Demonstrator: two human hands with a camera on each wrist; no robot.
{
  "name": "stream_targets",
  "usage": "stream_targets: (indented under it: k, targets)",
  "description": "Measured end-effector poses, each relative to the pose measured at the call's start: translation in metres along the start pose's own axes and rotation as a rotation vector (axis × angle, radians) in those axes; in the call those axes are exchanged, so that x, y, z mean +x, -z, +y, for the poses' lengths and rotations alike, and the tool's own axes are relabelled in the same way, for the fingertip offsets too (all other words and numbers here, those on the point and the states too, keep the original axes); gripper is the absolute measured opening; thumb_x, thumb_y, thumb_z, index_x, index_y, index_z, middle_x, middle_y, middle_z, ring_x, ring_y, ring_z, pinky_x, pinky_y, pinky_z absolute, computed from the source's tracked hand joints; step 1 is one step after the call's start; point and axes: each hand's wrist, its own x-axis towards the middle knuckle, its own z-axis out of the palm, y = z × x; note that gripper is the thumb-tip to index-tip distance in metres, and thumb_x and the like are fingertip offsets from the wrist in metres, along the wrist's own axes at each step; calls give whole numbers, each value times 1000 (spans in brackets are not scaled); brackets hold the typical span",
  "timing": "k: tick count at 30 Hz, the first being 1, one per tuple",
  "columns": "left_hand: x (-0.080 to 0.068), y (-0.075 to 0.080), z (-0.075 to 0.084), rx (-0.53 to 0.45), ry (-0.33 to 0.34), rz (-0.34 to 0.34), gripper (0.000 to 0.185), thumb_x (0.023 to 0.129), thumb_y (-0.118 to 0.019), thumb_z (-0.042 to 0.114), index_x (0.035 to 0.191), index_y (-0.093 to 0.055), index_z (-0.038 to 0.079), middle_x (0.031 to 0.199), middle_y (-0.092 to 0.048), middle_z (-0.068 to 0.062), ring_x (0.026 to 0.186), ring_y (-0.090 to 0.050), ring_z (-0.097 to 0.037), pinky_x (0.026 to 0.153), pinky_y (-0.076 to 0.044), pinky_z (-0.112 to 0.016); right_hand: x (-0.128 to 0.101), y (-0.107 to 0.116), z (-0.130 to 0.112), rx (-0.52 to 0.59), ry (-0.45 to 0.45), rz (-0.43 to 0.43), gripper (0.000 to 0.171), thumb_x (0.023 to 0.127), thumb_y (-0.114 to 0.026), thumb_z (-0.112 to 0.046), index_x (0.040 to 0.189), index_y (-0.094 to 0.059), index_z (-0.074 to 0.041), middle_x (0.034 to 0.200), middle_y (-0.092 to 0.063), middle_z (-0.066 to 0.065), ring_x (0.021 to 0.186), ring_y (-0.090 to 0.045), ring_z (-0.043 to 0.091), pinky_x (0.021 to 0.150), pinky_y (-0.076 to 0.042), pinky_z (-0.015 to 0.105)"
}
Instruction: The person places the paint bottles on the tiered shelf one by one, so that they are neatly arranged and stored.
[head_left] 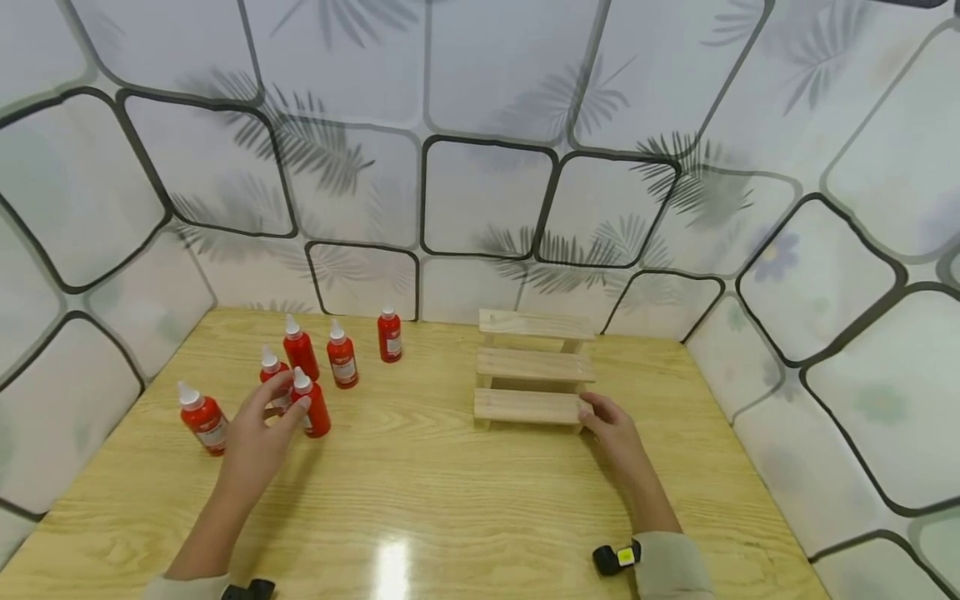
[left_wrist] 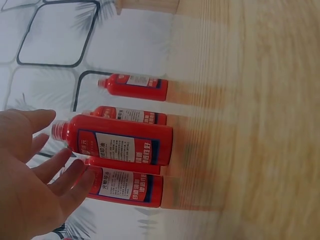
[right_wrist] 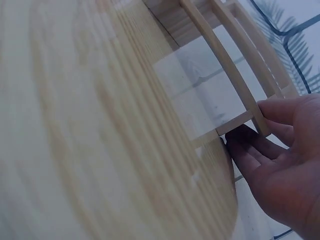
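Head view: a red stamp-ink bottle (head_left: 317, 417), 1 of 6, stands long axis upright on the wood-grain table (head_left: 420, 500), just right of the left hand (head_left: 257, 433), the nearer hand. Its thumb and fingers are spread about the cap end; contact cannot be told. The right hand (head_left: 613, 427) pinches the 3-tier wooden stand (head_left: 528, 364) at its lowest step's right end.

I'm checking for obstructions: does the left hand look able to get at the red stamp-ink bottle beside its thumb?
Probably yes: the left hand is open right by the red stamp-ink bottle, and nothing appears to stand between them.
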Motion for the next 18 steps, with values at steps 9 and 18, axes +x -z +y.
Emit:
stream_targets:
  k: [9, 18]
  targets:
    - [3, -2, -7, -4, 19, -58, 60, 102, -60, 33, 154, -40, 12, 150, -50, -20, 129, -52, -38, 81, -39, -3, 2, 0, 5, 40, -2, -5, 52, 102, -61, -28, 148, -47, -7, 155, -44, 14, 141, -42, 26, 94, -44, 7]
    - [5, -5, -8, -64, 19, -86, 61, 101, -62, 21, 154, -34, 9, 150, -47, -26, 127, -53, -41, 80, -38, 1, 3, 0, 4, 48, -16, 5, 52, 101, -62, -27, 148, -49, -7, 158, -40, 14, 146, -38, 29, 117, -38, 35]
